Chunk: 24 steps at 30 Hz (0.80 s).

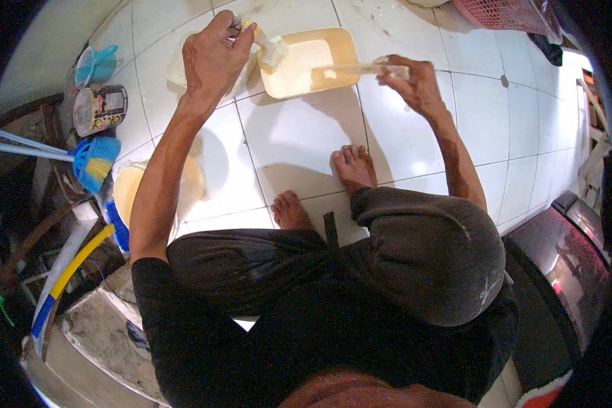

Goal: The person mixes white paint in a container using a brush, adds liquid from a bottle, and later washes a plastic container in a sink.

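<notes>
The person squats barefoot, knees bent wide, both bare forearms stretched forward and well apart. The left hand (214, 54) is curled into a closed grip, knuckles up, wrist straight at the end of a long extended arm. The right hand (411, 81) pinches shut with fingertips together, wrist bent slightly inward.

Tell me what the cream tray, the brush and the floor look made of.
Tray: likely plastic, smooth moulded rim, matte cream. Brush in the left hand: pale bristles, probably synthetic; handle hidden. Floor: glazed white ceramic tiles, glossy with grout lines.
</notes>
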Available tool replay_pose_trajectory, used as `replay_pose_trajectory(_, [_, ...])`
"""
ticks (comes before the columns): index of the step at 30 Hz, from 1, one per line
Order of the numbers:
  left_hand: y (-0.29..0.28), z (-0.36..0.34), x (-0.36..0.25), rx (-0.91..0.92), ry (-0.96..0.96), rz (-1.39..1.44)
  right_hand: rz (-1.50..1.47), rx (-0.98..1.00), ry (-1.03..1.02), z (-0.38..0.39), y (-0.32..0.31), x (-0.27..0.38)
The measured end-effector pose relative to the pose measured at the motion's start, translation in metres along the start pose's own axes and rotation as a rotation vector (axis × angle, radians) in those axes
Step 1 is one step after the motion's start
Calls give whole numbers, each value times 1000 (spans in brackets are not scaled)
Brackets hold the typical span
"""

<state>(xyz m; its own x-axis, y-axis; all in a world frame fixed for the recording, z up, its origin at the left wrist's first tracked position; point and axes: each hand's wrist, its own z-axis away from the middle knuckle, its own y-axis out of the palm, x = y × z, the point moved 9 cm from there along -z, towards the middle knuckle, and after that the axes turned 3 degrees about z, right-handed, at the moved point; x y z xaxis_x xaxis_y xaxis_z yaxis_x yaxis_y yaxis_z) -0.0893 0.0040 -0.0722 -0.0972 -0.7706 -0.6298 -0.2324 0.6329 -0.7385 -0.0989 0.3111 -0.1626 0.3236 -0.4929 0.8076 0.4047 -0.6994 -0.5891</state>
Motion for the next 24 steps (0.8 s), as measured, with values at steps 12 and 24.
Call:
replay_pose_trajectory(12, [0, -3, -3, 29, 0, -47, 25, 11, 9, 1, 2, 7])
replay_pose_trajectory(24, [-1, -4, -8, 12, 24, -67, 15, 101, 70, -1, 4, 7])
